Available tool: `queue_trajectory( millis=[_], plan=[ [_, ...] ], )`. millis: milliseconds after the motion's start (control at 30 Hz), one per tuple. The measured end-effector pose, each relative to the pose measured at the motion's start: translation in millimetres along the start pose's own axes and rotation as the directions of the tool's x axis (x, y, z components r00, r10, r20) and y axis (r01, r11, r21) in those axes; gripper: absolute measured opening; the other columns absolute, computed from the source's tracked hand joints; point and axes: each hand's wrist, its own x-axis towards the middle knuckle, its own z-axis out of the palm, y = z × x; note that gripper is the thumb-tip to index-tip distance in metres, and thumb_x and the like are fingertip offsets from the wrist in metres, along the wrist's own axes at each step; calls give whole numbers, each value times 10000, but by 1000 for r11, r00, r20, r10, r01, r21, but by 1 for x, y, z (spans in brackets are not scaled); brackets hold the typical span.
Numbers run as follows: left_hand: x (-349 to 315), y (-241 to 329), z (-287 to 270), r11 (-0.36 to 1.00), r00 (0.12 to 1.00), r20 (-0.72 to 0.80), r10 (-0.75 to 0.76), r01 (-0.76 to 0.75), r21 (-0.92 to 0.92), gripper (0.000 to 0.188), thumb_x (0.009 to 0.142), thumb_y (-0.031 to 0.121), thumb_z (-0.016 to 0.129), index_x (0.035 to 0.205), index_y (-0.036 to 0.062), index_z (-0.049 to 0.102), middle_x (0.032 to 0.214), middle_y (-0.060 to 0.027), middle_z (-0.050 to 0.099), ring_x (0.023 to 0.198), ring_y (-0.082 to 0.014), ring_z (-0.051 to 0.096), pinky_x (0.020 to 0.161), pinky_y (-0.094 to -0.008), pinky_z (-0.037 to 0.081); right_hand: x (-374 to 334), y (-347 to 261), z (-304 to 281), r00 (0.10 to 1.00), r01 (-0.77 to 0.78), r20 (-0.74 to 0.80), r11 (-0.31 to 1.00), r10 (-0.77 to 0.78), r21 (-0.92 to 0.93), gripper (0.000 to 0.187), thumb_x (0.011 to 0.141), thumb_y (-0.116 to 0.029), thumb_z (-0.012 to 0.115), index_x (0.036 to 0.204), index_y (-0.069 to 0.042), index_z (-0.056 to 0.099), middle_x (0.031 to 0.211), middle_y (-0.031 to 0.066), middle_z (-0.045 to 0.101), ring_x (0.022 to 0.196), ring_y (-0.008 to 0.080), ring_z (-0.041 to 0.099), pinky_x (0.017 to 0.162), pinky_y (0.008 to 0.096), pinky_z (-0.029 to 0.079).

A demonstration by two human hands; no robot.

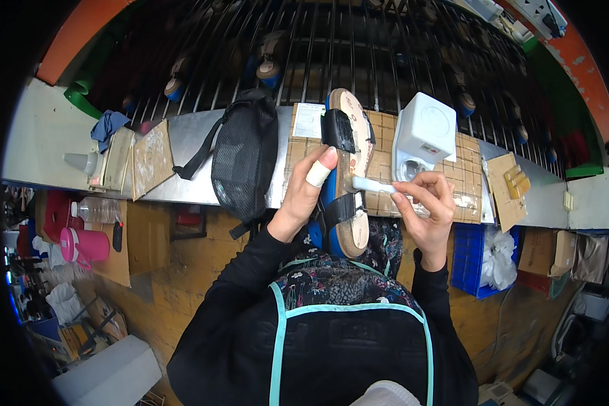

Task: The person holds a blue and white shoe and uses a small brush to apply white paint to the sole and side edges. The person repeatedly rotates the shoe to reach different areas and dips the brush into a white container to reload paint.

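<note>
A black-strapped sandal was gripped in the left hand, partly over the taped cardboard; a white brush was pinched in the right hand, its tip at the sandal's side.

Insole: reddish print, unreadable
Sheet: fine print, unreadable
White container: small label, unreadable

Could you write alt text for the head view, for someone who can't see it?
A person's left hand holds a black-strapped sandal while the right hand holds a slim white tool to it. A black mesh bag and a white container are nearby.
</note>
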Motion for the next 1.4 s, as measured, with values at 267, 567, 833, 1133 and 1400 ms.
queue_trajectory(
  millis=[267, 567, 833, 1133, 1400],
  plan=[
    [8, 3, 0, 997, 999, -18, 34, -33, 66, 541, 963, 476, 509, 1069, -45, 608, 951, -75, 623, 880, -116, 557, 800, -251, 437, 1, 3, -8, 999, 14, 50, 1000, -15, 22, 216, 681, -113, 810, 893, -108, 765, 810, 15, 588, 738, 156, 521, 748, 310, 324],
    [17, 5, 4, 996, 999, 1, 46, -46, 82, 562, 949, 480, 547, 1098, -56, 620, 933, -89, 655, 850, -112, 598, 775, -237, 463, -1, 9, -18, 994, 98, 60, 995, -96, -34, 234, 662, -119, 821, 889, -127, 768, 827, 14, 592, 753, 157, 546, 764, 316, 320],
    [21, 4, 6, 990, 998, -2, 61, -60, 129, 611, 923, 498, 584, 1119, -80, 608, 937, -103, 659, 854, -116, 603, 765, -237, 470, 1, 13, -22, 998, 68, 9, 997, -68, 33, 238, 658, -112, 820, 889, -134, 766, 848, 14, 591, 791, 169, 520, 756, 316, 336],
    [24, 1, 4, 983, 997, 13, 79, -80, 162, 629, 914, 493, 593, 1120, -101, 601, 920, -109, 645, 835, -113, 575, 741, -240, 457, 2, 11, -24, 993, 101, 62, 995, -100, -23, 227, 662, -98, 815, 883, -122, 766, 853, 20, 585, 788, 173, 516, 748, 311, 338],
    [20, 5, 8, 1000, 997, 72, -27, 25, 18, 617, 938, 501, 553, 1150, -77, 604, 1009, -120, 656, 925, -138, 614, 830, -258, 475, 9, 22, -25, 987, 30, 144, 953, -76, 303, 202, 703, -63, 792, 902, -57, 759, 897, 53, 575, 796, 140, 550, 653, 262, 432]
  ],
)
